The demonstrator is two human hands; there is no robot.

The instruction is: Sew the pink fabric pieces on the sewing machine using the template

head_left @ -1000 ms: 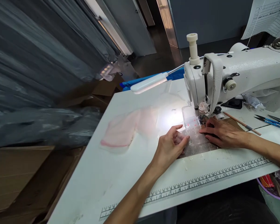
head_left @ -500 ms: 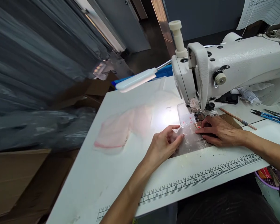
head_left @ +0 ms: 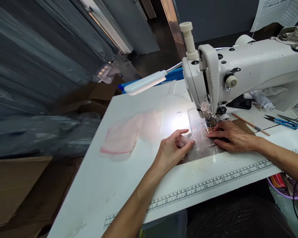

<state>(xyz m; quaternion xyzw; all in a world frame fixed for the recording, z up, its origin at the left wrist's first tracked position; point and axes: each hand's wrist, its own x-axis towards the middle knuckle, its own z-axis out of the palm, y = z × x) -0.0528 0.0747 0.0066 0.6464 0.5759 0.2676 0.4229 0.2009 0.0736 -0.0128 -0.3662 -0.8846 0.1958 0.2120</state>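
Sheer pale pink fabric (head_left: 121, 138) trails across the table to the sewing machine's (head_left: 248, 66) presser foot (head_left: 210, 121). A clear plastic plate (head_left: 197, 148) with small red marks lies under my hands. At the left of the foot, my left hand (head_left: 172, 148) is closed, a whitish fold of the fabric between thumb and fingers. Just right of the foot, my right hand (head_left: 232, 135) has bent fingers pressed down on the work by a small brown piece with a red mark (head_left: 209, 131). The needle tip is too small to make out.
A white lamp (head_left: 145, 82) shines on the table (head_left: 89, 195), which has a printed ruler (head_left: 206, 186) along its front. Right of the foot lie a pencil (head_left: 250, 125), blue thread snips (head_left: 281, 122) and a dark phone (head_left: 239, 102). Cardboard boxes (head_left: 17, 188) stand left; a purple basket (head_left: 279, 191) hangs below.
The view has shifted slightly, so the machine and tools sit a little further left. Both hands keep nearly the same places on the work by the foot.
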